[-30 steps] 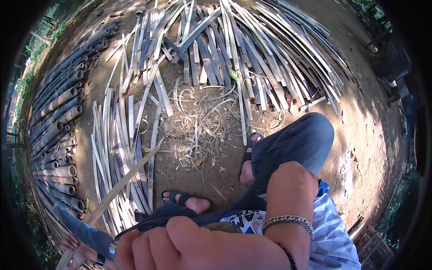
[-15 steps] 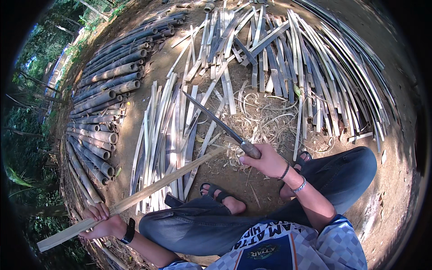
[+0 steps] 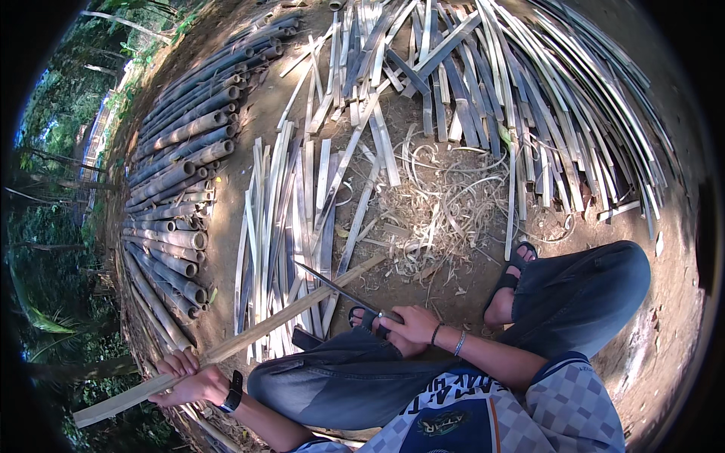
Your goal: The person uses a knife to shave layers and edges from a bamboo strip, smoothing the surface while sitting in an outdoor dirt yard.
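Observation:
My left hand [image 3: 190, 376] is wrapped round a long, pale bamboo strip [image 3: 260, 325], close to its lower left end. From there the strip slants up and right, past my left knee, toward the shavings. In my closed right hand [image 3: 411, 326] is the handle of a long-bladed knife [image 3: 356, 300], held low by my left foot. Its dark blade points up and left and crosses the strip toward the far end. I cannot tell whether the edge touches the wood.
Curly bamboo shavings [image 3: 442, 208] lie on the dirt ahead of my feet. A bundle of split strips [image 3: 283, 204] is just beyond my left knee, and a larger pile of strips [image 3: 559, 98] spreads at the far right. Dark bamboo poles [image 3: 181, 170] are stacked at left.
My right hand has come down and left toward my body with the knife, so the blade now crosses the strip. The left hand keeps its grip, and the view has shifted slightly.

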{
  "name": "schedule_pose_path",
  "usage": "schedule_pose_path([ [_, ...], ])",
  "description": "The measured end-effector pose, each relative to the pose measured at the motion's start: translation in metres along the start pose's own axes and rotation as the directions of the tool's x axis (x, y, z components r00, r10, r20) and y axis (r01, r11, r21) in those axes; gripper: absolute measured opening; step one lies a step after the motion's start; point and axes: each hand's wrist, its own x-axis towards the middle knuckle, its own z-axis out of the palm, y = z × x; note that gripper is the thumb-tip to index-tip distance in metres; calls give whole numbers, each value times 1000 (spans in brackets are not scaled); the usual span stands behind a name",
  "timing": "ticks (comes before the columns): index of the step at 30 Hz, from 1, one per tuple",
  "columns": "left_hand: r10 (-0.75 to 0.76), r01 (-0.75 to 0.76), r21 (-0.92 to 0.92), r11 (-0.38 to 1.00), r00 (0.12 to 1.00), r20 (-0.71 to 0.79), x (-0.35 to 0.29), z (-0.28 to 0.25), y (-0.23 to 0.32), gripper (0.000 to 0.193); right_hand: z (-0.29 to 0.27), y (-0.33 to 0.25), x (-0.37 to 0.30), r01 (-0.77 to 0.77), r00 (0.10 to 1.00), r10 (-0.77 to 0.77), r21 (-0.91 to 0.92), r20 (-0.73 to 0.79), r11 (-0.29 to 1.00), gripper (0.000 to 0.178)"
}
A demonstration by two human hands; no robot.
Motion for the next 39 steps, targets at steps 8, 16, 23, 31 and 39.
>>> schedule_pose_path([
  [8, 27, -28, 13, 1000, 997, 69, -12, 19, 1, 63, -5, 37, 19, -194, 977, 202, 102, -72, 976, 56],
  [16, -14, 58, -123, 991, 942, 334, -6, 12, -2, 64, -9, 40, 32, -156, 987, 160, 96, -32, 983, 54],
  [23, -4, 189, -273, 943, 828, 561, 5, 0, -5, 63, -14, 31, 32, -157, 987, 155, 124, 31, 980, 60],
  [31, -14, 265, -286, 921, 755, 656, 3, -2, -3, 64, -2, 34, 25, -3, 999, 9, 119, -50, 993, 58],
  [39, -4, 318, -309, 897, 703, 711, 7, -8, -2, 63, 2, 28, 24, -38, 999, 37, 197, 7, 980, 55],
])
